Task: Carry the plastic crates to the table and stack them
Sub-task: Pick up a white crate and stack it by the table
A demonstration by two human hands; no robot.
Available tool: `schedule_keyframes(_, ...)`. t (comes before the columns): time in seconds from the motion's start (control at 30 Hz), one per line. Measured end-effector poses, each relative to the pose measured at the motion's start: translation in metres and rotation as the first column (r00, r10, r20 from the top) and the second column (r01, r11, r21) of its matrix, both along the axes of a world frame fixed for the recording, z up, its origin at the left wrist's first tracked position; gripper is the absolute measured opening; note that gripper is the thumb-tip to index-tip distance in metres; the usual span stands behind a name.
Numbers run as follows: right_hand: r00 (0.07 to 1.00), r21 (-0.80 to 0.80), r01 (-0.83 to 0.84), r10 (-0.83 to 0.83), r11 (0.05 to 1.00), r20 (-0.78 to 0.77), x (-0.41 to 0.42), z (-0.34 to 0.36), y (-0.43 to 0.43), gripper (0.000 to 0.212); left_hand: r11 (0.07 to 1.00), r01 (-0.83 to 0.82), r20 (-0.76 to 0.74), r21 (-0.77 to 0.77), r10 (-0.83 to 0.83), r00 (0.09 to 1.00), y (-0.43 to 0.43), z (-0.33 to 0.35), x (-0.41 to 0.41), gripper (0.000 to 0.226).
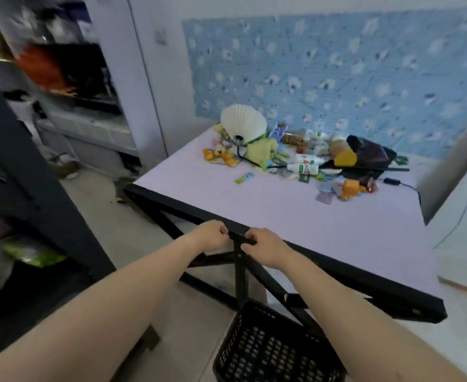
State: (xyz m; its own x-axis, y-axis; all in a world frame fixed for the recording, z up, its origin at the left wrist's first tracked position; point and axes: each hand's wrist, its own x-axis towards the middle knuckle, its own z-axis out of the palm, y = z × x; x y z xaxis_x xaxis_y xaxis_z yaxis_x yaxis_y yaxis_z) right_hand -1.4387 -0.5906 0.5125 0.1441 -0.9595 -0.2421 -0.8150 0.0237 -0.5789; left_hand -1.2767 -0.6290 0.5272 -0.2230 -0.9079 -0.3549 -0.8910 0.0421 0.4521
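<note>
A black perforated plastic crate (270, 351) hangs low in front of me, above the floor and below the table's front edge. Thin black handle bars rise from its rim to my hands. My left hand (213, 237) and my right hand (264, 248) are fists side by side at the top of those bars, just in front of the table's black edge (337, 260). The lilac tabletop (254, 210) lies beyond my hands. The crate's near part is cut off by the frame.
Toys, bottles, a white shell-shaped lamp (243, 122) and a dark bag (370, 153) clutter the table's far side by the blue wall. Black crossed table legs (199, 282) stand under the edge. A dark shelf unit (34, 188) is at my left.
</note>
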Motion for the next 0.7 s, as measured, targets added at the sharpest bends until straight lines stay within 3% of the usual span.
schedule_keyframes(0.17,0.988,-0.226,-0.157,0.154,0.961,-0.033,0.086,0.155,0.019,0.046,0.959,-0.125,0.028,-0.254,0.136,0.99,0.052,0.155,0.083,0.042)
schedule_keyframes(0.37,0.925,-0.389,-0.353,0.379,0.851,-0.012,0.228,0.301,0.095,0.035,0.872,-0.283,0.045,-0.399,0.327,0.944,0.178,0.288,0.237,0.034)
schedule_keyframes(0.53,0.823,-0.449,-0.494,0.567,0.745,0.034,0.36,0.356,0.193,0.042,0.749,-0.476,0.013,-0.461,0.542,0.84,0.324,0.341,0.372,0.035)
schedule_keyframes(0.7,0.652,-0.454,-0.677,0.758,0.579,-0.006,0.504,0.362,0.3,0.049,0.559,-0.659,-0.022,-0.503,0.754,0.656,0.471,0.355,0.493,0.036)
